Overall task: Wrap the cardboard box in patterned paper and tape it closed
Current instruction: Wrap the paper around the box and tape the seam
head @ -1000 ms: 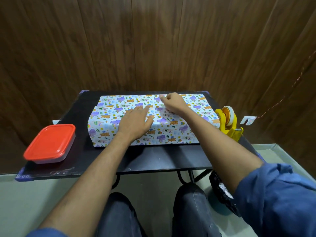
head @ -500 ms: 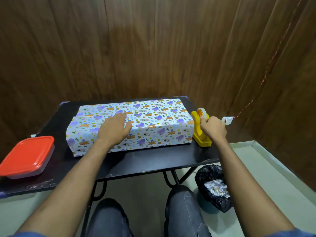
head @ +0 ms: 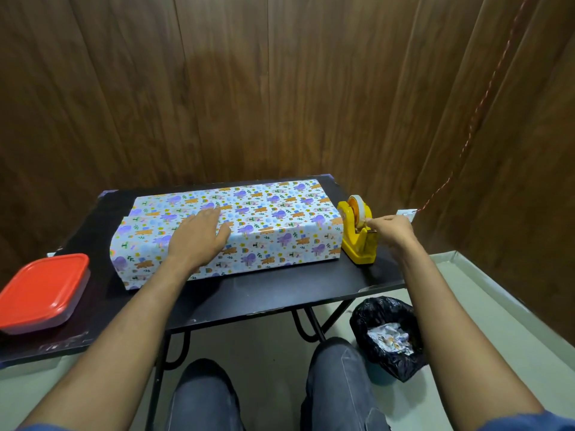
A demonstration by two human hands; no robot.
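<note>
Left hand (head: pixel 199 236) flat on top of the wrapped box (head: pixel 230 231), fingers straight and spread, palm pressing the patterned paper (head: pixel 273 244) down near the front top edge. Thumb angled out toward 3 o'clock, fingertips aimed at 12. No curl, nothing gripped, just pressing.

Over at 3 o'clock from that hand, right hand (head: pixel 390 230) up against the tape dispenser (head: pixel 357 234). Thumb and forefinger pinched together right at the roll of tape (head: pixel 356 206), at the tape end by the look of it, though the strip itself too thin to make out. Remaining fingers curled loosely behind.

Box lying lengthwise across the middle of the black table (head: pixel 280 293), fully covered in paper with purple and orange cartoon prints on pale blue. Paper overhanging at the 9 o'clock end, a fold line showing along the top there. Yellow dispenser standing just beside the box's 3 o'clock end, touching or nearly so, near the table's edge.

Further out, at 8 o'clock from the box, a red-lidded container (head: pixel 43 293) sitting at the table's near left corner, well apart from the box. Down at 5 o'clock, under the table's right end, a black bin bag (head: pixel 389 337) on the floor with crumpled scraps inside. Wood-panel wall (head: pixel 280 88) behind at 12, and a reddish cord (head: pixel 473 119) slanting down it at 2 o'clock to a small white fitting. Dark trouser knees at 6.
</note>
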